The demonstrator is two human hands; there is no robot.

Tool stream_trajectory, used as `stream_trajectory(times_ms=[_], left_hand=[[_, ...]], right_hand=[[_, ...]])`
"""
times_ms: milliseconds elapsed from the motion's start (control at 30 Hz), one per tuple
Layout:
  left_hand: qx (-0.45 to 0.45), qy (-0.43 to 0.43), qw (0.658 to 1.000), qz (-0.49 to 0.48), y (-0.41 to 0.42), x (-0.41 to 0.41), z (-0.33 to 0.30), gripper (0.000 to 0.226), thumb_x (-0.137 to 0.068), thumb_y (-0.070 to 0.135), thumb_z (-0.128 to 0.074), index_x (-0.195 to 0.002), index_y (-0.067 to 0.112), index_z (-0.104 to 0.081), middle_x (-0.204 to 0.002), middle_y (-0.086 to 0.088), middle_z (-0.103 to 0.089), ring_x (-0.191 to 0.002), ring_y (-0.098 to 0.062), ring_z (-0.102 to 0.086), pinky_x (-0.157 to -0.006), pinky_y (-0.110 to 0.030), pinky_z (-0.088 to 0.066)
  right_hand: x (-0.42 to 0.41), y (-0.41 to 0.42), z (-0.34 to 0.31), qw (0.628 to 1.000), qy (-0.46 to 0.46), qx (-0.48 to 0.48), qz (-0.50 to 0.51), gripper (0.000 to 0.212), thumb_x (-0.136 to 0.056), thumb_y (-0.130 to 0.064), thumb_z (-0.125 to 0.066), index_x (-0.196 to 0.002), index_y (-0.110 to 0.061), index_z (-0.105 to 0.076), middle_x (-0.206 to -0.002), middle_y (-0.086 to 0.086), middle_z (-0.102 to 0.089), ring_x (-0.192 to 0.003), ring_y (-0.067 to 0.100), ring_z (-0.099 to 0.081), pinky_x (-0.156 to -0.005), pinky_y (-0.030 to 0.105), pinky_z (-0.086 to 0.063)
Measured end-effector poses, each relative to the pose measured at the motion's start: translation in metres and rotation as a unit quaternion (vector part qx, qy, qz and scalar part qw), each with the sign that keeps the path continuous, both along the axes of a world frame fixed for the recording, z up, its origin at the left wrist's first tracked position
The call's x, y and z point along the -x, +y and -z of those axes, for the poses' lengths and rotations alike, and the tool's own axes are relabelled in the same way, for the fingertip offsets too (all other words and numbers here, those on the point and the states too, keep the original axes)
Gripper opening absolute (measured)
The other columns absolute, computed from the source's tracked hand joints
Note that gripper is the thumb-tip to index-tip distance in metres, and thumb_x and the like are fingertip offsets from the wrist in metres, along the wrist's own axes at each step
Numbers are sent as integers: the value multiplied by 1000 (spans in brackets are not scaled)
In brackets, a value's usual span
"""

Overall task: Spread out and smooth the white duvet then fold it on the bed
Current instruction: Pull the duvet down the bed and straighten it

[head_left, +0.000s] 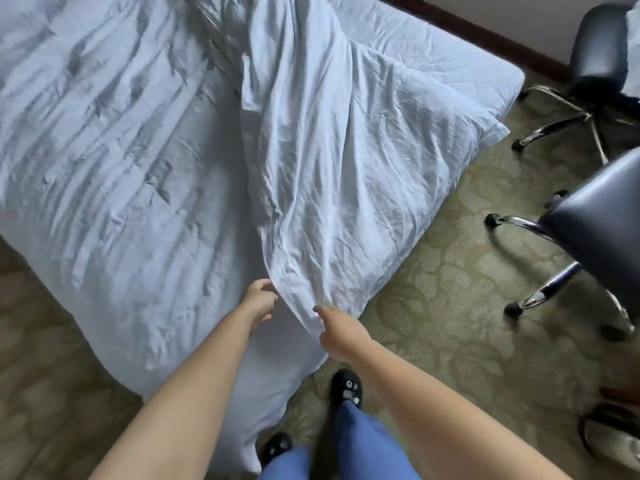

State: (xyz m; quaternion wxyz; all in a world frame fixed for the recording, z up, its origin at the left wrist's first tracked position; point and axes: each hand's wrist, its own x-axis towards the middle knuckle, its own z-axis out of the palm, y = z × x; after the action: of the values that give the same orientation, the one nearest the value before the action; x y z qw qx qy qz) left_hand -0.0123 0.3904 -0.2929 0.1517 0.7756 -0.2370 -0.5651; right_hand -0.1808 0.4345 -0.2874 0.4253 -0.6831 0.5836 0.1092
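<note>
With our left hand (pixel 260 299) and right hand (pixel 337 332) a little apart, we pinched the near edge of the white duvet (pixel 346 161), which lay rumpled across the bed (pixel 498 76).

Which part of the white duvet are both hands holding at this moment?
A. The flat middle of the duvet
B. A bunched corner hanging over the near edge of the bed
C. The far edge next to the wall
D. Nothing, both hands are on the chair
B: the left hand and right hand pinch a gathered corner of the white duvet at the near edge of the bed.
</note>
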Motion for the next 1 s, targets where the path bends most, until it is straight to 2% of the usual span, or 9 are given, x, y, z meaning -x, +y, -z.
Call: stream_trajectory(times_ms=[67,100,167,233,333,400,633,800,1000], left_hand=[[4,2,1000,23,-1,-9,-5,39,-93,5,-45,-130,19,-49,-100,-5,-57,-92,-19,-51,-83,-31,-42],[8,-1,999,36,-1,-15,-8,41,-93,6,-46,-132,18,-48,-107,-7,-58,-96,-20,-53,-82,-30,-43],[27,-24,996,78,0,-30,-14,45,-92,7,-46,-136,19,-47,-127,-8,-55,-113,-24,-54,-87,-32,-46],[61,-76,982,159,3,-50,-20,49,-91,8,-45,-140,18,-44,-139,-10,-49,-124,-28,-50,-98,-35,-45],[109,-183,926,312,10,-95,-37,52,-94,14,-41,-145,21,-37,-148,-7,-40,-130,-25,-44,-103,-33,-41],[144,-221,891,371,18,-130,-50,51,-95,16,-41,-145,22,-36,-150,-4,-38,-133,-24,-40,-105,-34,-38],[225,-249,800,497,43,-243,-95,52,-93,13,-40,-145,23,-36,-150,2,-35,-136,-20,-34,-106,-37,-36],[268,-324,700,577,44,-298,-109,52,-94,20,-46,-145,21,-33,-154,-4,-26,-141,-22,-22,-111,-39,-28],[284,-340,664,603,7,-332,-107,53,-94,26,-49,-144,21,-34,-155,-5,-24,-142,-22,-20,-112,-40,-23]], right_hand=[[-9,-5,-6,1000,3,25,12,59,-92,-6,-39,-147,-21,-28,-146,4,-38,-120,29,-50,-80,36,-48],[-14,-7,-9,999,4,42,15,57,-93,-9,-41,-147,-21,-28,-147,3,-37,-123,29,-48,-83,37,-47],[-27,-9,-13,996,12,85,9,53,-92,-18,-47,-144,-19,-32,-145,2,-38,-127,28,-43,-90,37,-45],[-46,-8,-16,992,27,120,0,53,-91,-25,-52,-141,-17,-35,-144,3,-39,-130,26,-40,-97,36,-41],[-88,-2,-24,987,47,154,-3,61,-89,-30,-55,-143,-16,-32,-145,5,-37,-133,26,-36,-104,34,-35],[-123,5,-35,983,60,174,1,65,-89,-32,-56,-145,-15,-29,-148,5,-33,-136,24,-33,-107,33,-31],[-248,44,-80,963,93,248,52,64,-90,-38,-56,-145,-18,-29,-147,1,-35,-139,19,-29,-111,32,-24],[-301,46,-102,952,115,279,50,68,-89,-41,-57,-146,-20,-27,-151,2,-30,-142,19,-22,-115,31,-19],[-333,16,-99,946,135,284,73,65,-89,-38,-57,-145,-19,-29,-152,4,-29,-143,20,-21,-116,32,-16]])
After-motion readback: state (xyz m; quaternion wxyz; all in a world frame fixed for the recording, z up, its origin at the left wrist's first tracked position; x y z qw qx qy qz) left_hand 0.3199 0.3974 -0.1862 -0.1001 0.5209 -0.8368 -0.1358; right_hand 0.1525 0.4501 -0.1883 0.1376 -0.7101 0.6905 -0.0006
